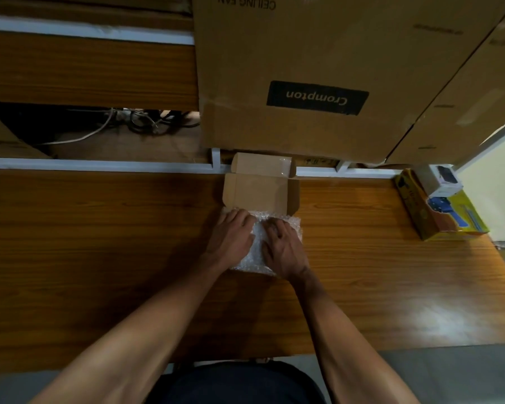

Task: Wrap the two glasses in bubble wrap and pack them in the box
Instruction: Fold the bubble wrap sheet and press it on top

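A bundle of clear bubble wrap [257,255] lies on the wooden table [99,243], just in front of a small brown cardboard box [260,191] whose lid flap stands open at the back. My left hand [231,234] lies on the left part of the bundle, fingers reaching forward over its far edge. My right hand [283,246] presses on the right part with its fingers spread. No glass shows; whatever is inside the wrap is hidden under the hands and the bubbles.
Large cardboard cartons [318,83] stand behind the small box. A yellow package with a blue tool [440,211] and a small white box [445,180] lie at the table's right end. Cables [134,121] lie in a gap at the back left.
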The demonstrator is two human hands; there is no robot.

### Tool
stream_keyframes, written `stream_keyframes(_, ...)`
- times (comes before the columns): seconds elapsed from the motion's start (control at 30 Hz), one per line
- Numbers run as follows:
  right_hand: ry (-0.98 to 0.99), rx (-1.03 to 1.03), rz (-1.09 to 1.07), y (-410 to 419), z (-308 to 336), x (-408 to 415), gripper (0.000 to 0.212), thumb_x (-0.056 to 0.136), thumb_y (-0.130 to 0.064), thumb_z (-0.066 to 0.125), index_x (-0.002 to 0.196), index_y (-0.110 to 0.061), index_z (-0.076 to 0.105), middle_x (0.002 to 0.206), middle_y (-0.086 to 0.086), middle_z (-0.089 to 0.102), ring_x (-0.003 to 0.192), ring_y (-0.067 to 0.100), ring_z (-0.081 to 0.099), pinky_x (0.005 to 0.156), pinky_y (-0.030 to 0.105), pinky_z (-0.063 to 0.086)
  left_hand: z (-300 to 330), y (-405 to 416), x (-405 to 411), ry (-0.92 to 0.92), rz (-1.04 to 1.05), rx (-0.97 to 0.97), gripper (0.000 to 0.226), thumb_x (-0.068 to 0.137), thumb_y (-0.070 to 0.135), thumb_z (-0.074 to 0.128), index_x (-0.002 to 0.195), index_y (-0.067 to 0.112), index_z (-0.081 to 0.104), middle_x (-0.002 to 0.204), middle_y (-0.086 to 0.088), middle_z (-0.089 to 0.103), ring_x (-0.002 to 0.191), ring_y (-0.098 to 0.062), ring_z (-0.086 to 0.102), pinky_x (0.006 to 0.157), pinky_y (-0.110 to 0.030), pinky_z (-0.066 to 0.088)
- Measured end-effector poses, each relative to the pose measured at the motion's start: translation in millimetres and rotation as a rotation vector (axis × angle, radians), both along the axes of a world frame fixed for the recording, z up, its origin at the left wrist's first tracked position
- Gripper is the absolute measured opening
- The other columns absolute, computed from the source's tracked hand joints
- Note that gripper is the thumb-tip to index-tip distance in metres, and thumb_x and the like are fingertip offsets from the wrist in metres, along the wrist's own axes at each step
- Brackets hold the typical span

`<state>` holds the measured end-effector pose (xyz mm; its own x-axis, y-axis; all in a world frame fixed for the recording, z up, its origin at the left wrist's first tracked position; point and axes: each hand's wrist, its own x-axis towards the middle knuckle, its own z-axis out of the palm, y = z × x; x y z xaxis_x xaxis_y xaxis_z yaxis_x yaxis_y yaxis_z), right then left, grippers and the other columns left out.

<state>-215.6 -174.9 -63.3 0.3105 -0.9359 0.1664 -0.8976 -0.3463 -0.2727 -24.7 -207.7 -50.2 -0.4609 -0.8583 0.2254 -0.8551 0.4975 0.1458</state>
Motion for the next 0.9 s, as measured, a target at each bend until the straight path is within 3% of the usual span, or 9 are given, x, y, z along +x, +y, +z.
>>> stream_keyframes(0.13,0.004,0.032,-0.041,4.8,1.9,-4.4,0.056,0.106,-0.038,0.048,0.15,-0.004,0.048,0.148,0.018,0.051,0.137,0.031,0.046,0.117,0.047,0.04,-2.9,4.6,12.7,-0.066,0.001,0.005,0.043,0.099,0.044,0.048,0.132,0.019,0.059,0.137,-0.001,0.058,0.127,-0.023,0.053,0.111,-0.045,0.036)
stream_keyframes(0.37,0.037,0.055,-0.043,7.5,7.7,-2.8,0.059,0.102,-0.036,0.048,0.148,0.0,0.048,0.143,0.021,0.053,0.133,0.034,0.048,0.115,0.049,0.041,3.3,8.9,10.2,-0.079,-0.045,0.014,0.044,0.095,0.033,0.054,0.134,0.013,0.063,0.133,-0.005,0.063,0.123,-0.024,0.057,0.11,-0.044,0.038)
stream_keyframes(0.53,0.063,0.089,-0.08,8.2,10.7,1.2,0.059,0.097,-0.036,0.05,0.147,-0.003,0.049,0.142,0.019,0.052,0.13,0.033,0.048,0.112,0.049,0.041,-0.4,15.7,4.5,-0.113,0.028,0.076,0.05,0.097,0.038,0.044,0.139,0.015,0.06,0.141,-0.004,0.061,0.13,-0.022,0.055,0.112,-0.048,0.034)
stream_keyframes(0.7,0.12,0.105,-0.145,11.7,11.0,0.5,0.063,0.094,-0.045,0.047,0.148,-0.011,0.047,0.142,0.013,0.05,0.124,0.032,0.049,0.103,0.046,0.04,-0.2,18.2,5.6,-0.194,0.104,0.112,0.061,0.096,0.048,0.037,0.145,0.018,0.056,0.147,-0.001,0.056,0.134,-0.022,0.047,0.108,-0.053,0.031)
stream_keyframes(0.9,0.192,0.169,-0.21,8.2,12.5,1.3,0.075,0.084,-0.06,0.045,0.146,-0.017,0.045,0.142,0.012,0.044,0.122,0.036,0.043,0.102,0.052,0.035,3.4,11.4,2.4,-0.245,0.153,0.234,0.068,0.094,0.059,0.038,0.152,0.025,0.046,0.156,0.002,0.043,0.144,-0.031,0.028,0.11,-0.059,0.018)
